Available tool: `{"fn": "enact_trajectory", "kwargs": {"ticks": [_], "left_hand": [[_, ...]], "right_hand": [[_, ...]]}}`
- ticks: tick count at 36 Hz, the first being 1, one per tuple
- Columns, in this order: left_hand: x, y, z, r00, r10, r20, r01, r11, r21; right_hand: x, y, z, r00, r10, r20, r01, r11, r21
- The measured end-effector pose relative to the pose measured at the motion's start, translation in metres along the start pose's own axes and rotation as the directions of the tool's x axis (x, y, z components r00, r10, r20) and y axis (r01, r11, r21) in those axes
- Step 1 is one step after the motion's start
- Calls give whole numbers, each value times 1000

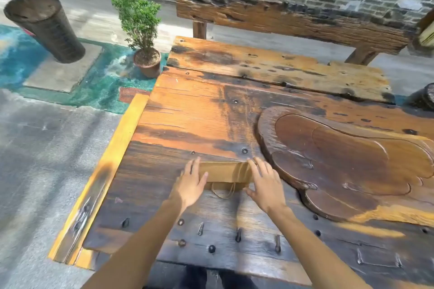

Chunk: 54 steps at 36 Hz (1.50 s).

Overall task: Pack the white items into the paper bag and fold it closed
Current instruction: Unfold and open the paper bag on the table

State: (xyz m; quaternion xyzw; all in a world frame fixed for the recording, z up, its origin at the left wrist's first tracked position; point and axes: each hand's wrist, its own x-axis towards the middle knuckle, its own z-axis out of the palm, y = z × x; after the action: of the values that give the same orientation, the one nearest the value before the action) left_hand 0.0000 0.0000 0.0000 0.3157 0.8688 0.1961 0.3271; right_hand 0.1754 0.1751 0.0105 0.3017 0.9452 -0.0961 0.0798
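Observation:
A brown paper bag (225, 172) lies flat on the dark wooden table (187, 110), folded over, with its twine handle (223, 191) showing at the near edge. My left hand (191, 182) rests flat on the bag's left end, fingers spread. My right hand (264, 183) presses flat on the bag's right end, fingers apart. Neither hand grips anything. No white items are visible; whether any are inside the bag cannot be told.
A carved wooden tray (340, 159) lies just right of the bag. A wooden bench (281, 16) stands beyond the table. A potted plant (143, 37) and a dark cylindrical bin (44, 28) stand on the floor at left. Metal studs dot the table's near edge.

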Motion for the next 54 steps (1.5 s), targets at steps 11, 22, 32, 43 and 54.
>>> {"fn": "enact_trajectory", "kwargs": {"ticks": [11,22,32,43,54], "left_hand": [[28,22,29,923,-373,97,382,850,-364],[30,26,36,928,-358,102,365,818,-444],[16,1,15,943,-319,91,294,676,-676],[7,-36,-20,921,-348,176,369,634,-680],[-13,-31,-21,956,-161,246,294,484,-824]], "right_hand": [[47,28,31,973,-163,161,181,978,-102],[55,36,36,949,-267,168,286,953,-98],[49,21,26,909,-360,213,369,929,-7],[22,-20,29,940,-336,58,314,920,232],[12,-57,11,971,6,238,-156,770,619]]}}
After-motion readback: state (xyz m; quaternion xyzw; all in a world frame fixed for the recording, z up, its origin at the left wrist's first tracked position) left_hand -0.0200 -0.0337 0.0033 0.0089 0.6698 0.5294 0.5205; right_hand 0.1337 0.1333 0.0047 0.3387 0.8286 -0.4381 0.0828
